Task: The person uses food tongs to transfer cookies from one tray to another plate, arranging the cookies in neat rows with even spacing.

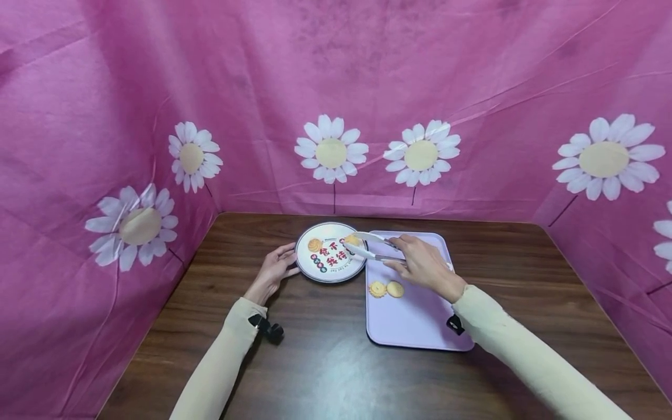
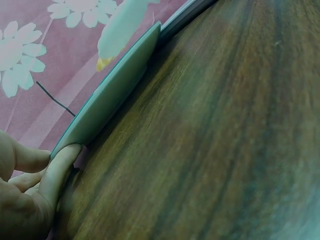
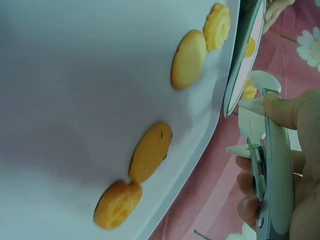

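My left hand [image 1: 274, 269] grips the left rim of a round white plate [image 1: 336, 275] with red lettering; in the left wrist view, thumb and fingers of this hand [image 2: 30, 185] pinch the edge of the plate [image 2: 107, 95]. One round cookie [image 1: 315, 245] lies on the plate's left part. My right hand [image 1: 426, 265] holds metal tongs [image 1: 379, 256] with pale tips, spread around another cookie [image 1: 352, 240] at the plate's right side. Whether the tips touch it, I cannot tell. The right wrist view shows the hand [image 3: 310, 150] wrapped round the tongs [image 3: 280, 175].
A lilac tray [image 1: 409, 326] stands right beside the plate. On it lie a scalloped cookie [image 1: 377, 289] and a smooth cookie [image 1: 395, 289]; two more cookies, an oval one [image 3: 150, 152] and a ridged one [image 3: 118, 204], show in the right wrist view. Pink flowered cloth [image 1: 262, 87] surrounds the wooden table [image 1: 315, 361].
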Motion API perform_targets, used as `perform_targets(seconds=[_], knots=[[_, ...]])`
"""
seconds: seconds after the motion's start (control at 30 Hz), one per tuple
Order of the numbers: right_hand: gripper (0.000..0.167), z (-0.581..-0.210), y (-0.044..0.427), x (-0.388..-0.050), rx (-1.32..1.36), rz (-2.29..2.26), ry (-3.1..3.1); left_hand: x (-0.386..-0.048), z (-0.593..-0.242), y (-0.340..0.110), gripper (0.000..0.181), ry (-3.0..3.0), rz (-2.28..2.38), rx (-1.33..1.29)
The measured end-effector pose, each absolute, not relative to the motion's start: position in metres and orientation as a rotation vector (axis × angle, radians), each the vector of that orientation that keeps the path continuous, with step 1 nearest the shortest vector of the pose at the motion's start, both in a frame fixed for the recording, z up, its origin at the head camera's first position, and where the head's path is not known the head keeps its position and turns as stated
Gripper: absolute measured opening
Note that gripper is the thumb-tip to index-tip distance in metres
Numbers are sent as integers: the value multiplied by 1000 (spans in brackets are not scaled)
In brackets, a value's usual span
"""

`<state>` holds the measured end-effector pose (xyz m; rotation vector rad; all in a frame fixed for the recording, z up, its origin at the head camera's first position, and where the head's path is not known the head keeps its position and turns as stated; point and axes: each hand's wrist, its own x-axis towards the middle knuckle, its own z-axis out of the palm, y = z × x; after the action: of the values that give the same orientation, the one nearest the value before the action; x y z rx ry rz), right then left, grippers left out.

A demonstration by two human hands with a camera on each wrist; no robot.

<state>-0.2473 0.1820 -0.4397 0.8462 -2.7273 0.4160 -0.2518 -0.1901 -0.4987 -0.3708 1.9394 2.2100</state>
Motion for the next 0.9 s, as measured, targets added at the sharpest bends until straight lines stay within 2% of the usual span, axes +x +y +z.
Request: perform_targets(seconds=[0.9], knots=[[54,-447,130,-283,856,403,-2803,-271,-498,-196,48,1927,2206,-344]])
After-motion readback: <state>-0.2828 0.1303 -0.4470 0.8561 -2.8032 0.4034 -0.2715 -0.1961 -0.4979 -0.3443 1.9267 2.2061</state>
